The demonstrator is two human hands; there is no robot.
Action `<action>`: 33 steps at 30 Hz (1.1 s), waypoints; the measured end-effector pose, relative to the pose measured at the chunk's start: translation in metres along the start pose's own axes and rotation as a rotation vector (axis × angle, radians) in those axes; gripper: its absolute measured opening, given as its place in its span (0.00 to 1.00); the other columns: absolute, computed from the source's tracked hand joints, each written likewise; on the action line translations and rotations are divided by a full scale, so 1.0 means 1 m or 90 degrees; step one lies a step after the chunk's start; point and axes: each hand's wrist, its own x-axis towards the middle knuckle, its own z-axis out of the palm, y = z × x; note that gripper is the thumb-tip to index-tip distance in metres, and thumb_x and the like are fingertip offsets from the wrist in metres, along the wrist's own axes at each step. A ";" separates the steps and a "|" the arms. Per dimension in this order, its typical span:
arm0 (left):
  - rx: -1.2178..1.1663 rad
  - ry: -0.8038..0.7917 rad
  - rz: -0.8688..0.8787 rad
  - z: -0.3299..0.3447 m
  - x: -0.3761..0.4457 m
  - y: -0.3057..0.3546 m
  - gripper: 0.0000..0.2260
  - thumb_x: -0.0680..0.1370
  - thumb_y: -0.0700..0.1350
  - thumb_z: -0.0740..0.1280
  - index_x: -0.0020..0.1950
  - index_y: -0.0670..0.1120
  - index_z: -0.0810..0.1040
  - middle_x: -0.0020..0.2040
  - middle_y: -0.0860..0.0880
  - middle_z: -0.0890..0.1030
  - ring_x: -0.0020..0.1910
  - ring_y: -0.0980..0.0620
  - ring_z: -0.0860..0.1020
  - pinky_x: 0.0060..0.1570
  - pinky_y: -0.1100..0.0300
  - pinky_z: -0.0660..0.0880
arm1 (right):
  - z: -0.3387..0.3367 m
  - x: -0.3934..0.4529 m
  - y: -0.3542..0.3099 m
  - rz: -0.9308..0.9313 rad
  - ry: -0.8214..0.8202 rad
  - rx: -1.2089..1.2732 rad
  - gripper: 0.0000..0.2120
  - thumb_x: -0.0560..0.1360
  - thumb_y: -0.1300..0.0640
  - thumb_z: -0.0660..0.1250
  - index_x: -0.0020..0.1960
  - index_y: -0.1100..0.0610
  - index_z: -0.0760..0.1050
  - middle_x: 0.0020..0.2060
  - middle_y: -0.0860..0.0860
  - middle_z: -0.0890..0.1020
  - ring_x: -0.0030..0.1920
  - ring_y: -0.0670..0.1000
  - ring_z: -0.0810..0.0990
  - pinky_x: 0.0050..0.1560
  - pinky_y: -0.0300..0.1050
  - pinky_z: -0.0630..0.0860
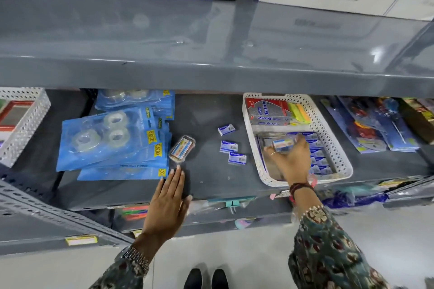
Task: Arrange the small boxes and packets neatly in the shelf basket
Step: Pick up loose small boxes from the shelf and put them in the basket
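Head view: clear-cased packet point(282, 145) (blue-orange label) in right hand point(292, 162) fingers point(301, 142).

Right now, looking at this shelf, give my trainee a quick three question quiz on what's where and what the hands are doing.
1. True or false: the right hand holds a small clear packet over the white basket.
2. How many small blue boxes lie loose on the shelf between the tape packs and the basket?
3. Multiple choice: the left hand is A) gripping a tape pack, B) open and flat, holding nothing, C) inside the basket.

Key
1. True.
2. Three.
3. B; its fingers reach toward the clear packet on the shelf.
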 end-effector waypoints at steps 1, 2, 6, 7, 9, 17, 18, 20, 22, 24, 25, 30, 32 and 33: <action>-0.003 0.001 -0.003 0.000 0.000 0.000 0.27 0.81 0.55 0.50 0.76 0.41 0.54 0.76 0.45 0.55 0.75 0.48 0.56 0.73 0.57 0.43 | -0.001 0.005 0.007 0.025 -0.029 -0.028 0.45 0.61 0.49 0.79 0.67 0.70 0.62 0.62 0.67 0.73 0.62 0.65 0.72 0.60 0.58 0.73; -0.004 -0.002 -0.007 0.000 0.000 0.000 0.27 0.81 0.55 0.50 0.76 0.42 0.54 0.76 0.45 0.55 0.75 0.49 0.55 0.73 0.58 0.42 | 0.000 0.009 0.011 0.044 -0.057 -0.052 0.44 0.61 0.49 0.79 0.65 0.71 0.63 0.61 0.68 0.74 0.62 0.65 0.73 0.59 0.58 0.74; -0.003 -0.016 -0.011 0.000 0.001 0.002 0.28 0.81 0.56 0.50 0.76 0.42 0.53 0.76 0.46 0.55 0.75 0.50 0.54 0.73 0.59 0.41 | 0.001 0.013 0.014 0.072 -0.126 -0.111 0.39 0.62 0.47 0.78 0.60 0.70 0.66 0.58 0.67 0.76 0.61 0.64 0.74 0.57 0.54 0.74; -0.002 -0.016 -0.012 0.000 0.001 0.002 0.28 0.81 0.56 0.50 0.76 0.42 0.54 0.76 0.45 0.55 0.75 0.50 0.54 0.73 0.59 0.41 | 0.003 0.014 0.012 0.068 -0.128 -0.133 0.39 0.63 0.46 0.77 0.61 0.70 0.66 0.59 0.67 0.75 0.61 0.64 0.74 0.58 0.54 0.74; 0.009 -0.018 -0.003 0.001 0.002 0.000 0.28 0.81 0.56 0.49 0.76 0.41 0.54 0.76 0.45 0.56 0.76 0.49 0.54 0.74 0.57 0.43 | 0.006 0.015 0.010 0.052 -0.123 -0.162 0.37 0.66 0.44 0.75 0.60 0.70 0.67 0.59 0.67 0.75 0.61 0.64 0.73 0.58 0.55 0.74; -0.004 -0.016 0.010 0.001 0.003 0.002 0.28 0.81 0.56 0.48 0.76 0.41 0.55 0.77 0.44 0.56 0.76 0.48 0.55 0.74 0.55 0.45 | 0.002 0.017 0.010 0.034 -0.111 -0.145 0.24 0.73 0.50 0.69 0.58 0.68 0.71 0.57 0.65 0.79 0.57 0.63 0.78 0.52 0.55 0.77; -0.007 -0.018 0.013 0.001 0.004 0.003 0.28 0.81 0.55 0.47 0.76 0.41 0.55 0.77 0.44 0.57 0.76 0.47 0.55 0.74 0.55 0.46 | 0.001 0.019 0.005 0.001 -0.084 -0.134 0.23 0.73 0.52 0.69 0.60 0.67 0.71 0.57 0.65 0.79 0.57 0.63 0.78 0.53 0.55 0.77; 0.000 -0.022 0.010 0.001 0.006 0.005 0.28 0.81 0.56 0.45 0.75 0.40 0.57 0.76 0.44 0.58 0.75 0.47 0.57 0.73 0.54 0.48 | 0.000 0.023 -0.010 -0.089 -0.052 -0.102 0.22 0.73 0.56 0.69 0.64 0.63 0.70 0.60 0.63 0.78 0.60 0.62 0.77 0.58 0.55 0.76; 0.012 -0.027 -0.003 0.002 0.006 0.005 0.28 0.81 0.56 0.45 0.76 0.40 0.56 0.76 0.44 0.58 0.75 0.47 0.57 0.73 0.54 0.48 | 0.007 0.021 -0.035 -0.190 -0.091 -0.068 0.22 0.73 0.58 0.68 0.65 0.60 0.70 0.61 0.61 0.78 0.62 0.61 0.75 0.61 0.53 0.74; 0.012 -0.027 -0.011 0.003 0.006 0.004 0.28 0.81 0.56 0.47 0.76 0.41 0.55 0.77 0.44 0.57 0.76 0.48 0.55 0.73 0.54 0.48 | 0.023 0.012 -0.062 -0.266 -0.182 -0.048 0.22 0.74 0.56 0.68 0.67 0.57 0.70 0.63 0.58 0.77 0.63 0.58 0.74 0.62 0.49 0.72; 0.011 -0.026 -0.013 0.003 0.005 0.005 0.28 0.81 0.56 0.47 0.76 0.41 0.55 0.77 0.44 0.57 0.76 0.48 0.55 0.73 0.54 0.48 | 0.033 0.005 -0.074 -0.300 -0.229 -0.054 0.23 0.74 0.54 0.68 0.67 0.56 0.69 0.63 0.57 0.77 0.64 0.57 0.74 0.63 0.47 0.71; 0.012 -0.023 -0.012 0.001 0.006 0.006 0.28 0.81 0.56 0.47 0.76 0.41 0.56 0.77 0.45 0.56 0.76 0.48 0.55 0.73 0.53 0.50 | 0.085 -0.026 -0.112 -0.395 -0.410 -0.133 0.28 0.72 0.51 0.70 0.68 0.58 0.68 0.64 0.58 0.77 0.64 0.58 0.75 0.62 0.49 0.73; -0.002 -0.021 -0.010 0.001 0.005 0.007 0.28 0.81 0.56 0.48 0.76 0.41 0.56 0.77 0.45 0.56 0.76 0.49 0.54 0.73 0.54 0.49 | 0.101 -0.033 -0.117 -0.393 -0.437 -0.147 0.27 0.70 0.50 0.72 0.65 0.59 0.70 0.60 0.58 0.79 0.60 0.59 0.78 0.58 0.50 0.76; -0.006 -0.021 -0.009 0.000 0.005 0.007 0.28 0.81 0.56 0.48 0.76 0.42 0.55 0.77 0.45 0.55 0.76 0.49 0.54 0.74 0.54 0.48 | 0.108 -0.035 -0.118 -0.388 -0.448 -0.149 0.27 0.69 0.50 0.73 0.63 0.59 0.71 0.59 0.58 0.80 0.58 0.58 0.79 0.56 0.50 0.77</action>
